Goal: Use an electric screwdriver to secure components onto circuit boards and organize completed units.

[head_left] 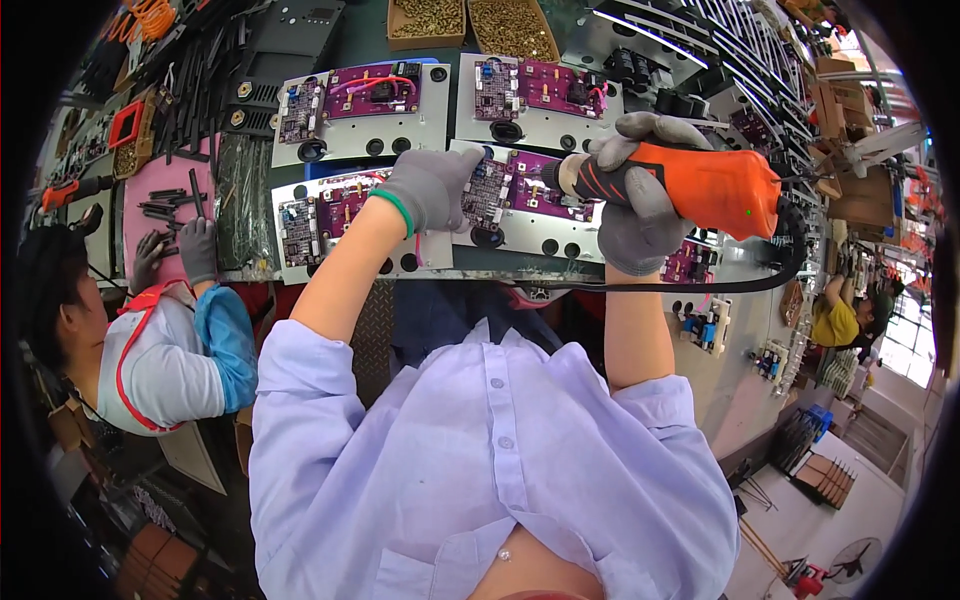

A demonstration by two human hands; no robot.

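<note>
My right hand (640, 215), in a grey glove, is wrapped round an orange power screwdriver (705, 185). The tool lies nearly level, its black nose pointing left over a purple circuit board (530, 185) on a silver metal plate (520, 232). A black cable bends down from the tool's right end. My left hand (432, 190), gloved in grey with a green cuff, is closed at the plate's left edge, thumb and forefinger beside the board. Its other fingertips are hidden. Similar plates with purple boards stand behind (425, 125) and to the left (345, 250).
Two boxes of small brass-coloured parts (425, 40) sit at the back. Metal strips (740, 60) crowd the right rear. On the left, a co-worker's gloved hands (197, 245) rest by black pieces on a pink mat (140, 215). The cable crosses the table's front edge.
</note>
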